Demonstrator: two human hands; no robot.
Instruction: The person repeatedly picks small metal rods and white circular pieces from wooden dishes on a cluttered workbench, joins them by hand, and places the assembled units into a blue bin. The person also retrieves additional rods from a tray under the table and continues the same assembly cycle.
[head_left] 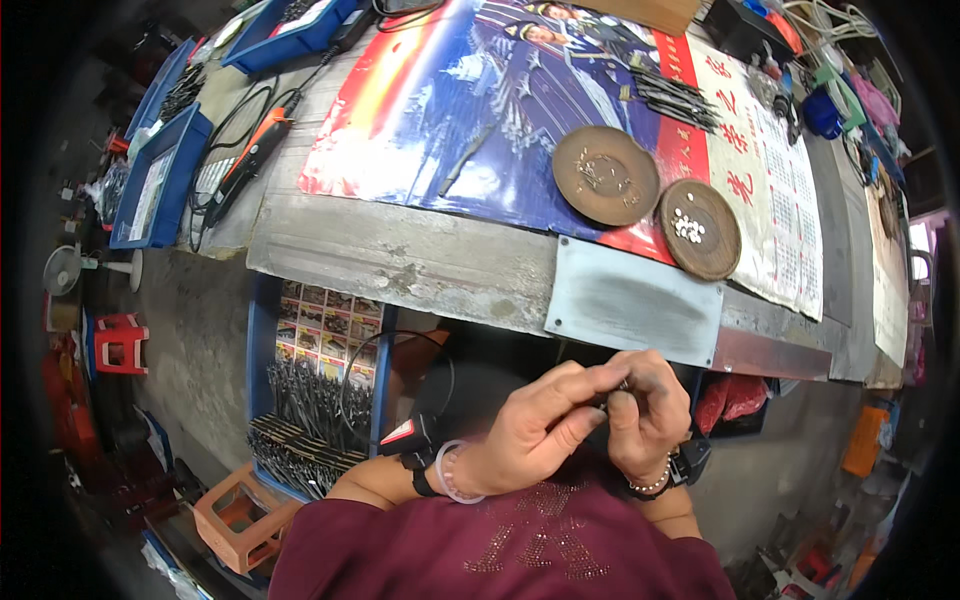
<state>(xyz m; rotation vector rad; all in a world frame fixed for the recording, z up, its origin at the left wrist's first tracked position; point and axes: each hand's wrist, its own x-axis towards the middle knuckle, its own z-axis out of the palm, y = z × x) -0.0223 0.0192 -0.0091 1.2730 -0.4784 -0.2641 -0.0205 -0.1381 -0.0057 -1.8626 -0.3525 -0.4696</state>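
Observation:
Both my hands are raised in front of my maroon shirt, just off the table's front edge. My left hand (pixel 548 418), with a pale bangle at its wrist, is closed in a pinch. My right hand (pixel 645 415), wearing a beaded bracelet, curls its fingers against the left fingertips. Between them shows a sliver of something small and dark, mostly covered, so its kind is unclear. Beyond the hands lies a worn pale plate (pixel 635 300) at the table edge. Behind it sit a round brown dish (pixel 569 188) of tiny pieces and a smaller brown dish (pixel 714 262) with white bits.
A glossy poster (pixel 400 130) covers much of the table (pixel 350 245). On it lie a dark thin stick (pixel 468 160) and a bundle of dark sticks (pixel 675 98). An orange-black corded tool (pixel 255 150) and blue bins (pixel 160 180) are left; a blue crate (pixel 262 350) of black rods stands below.

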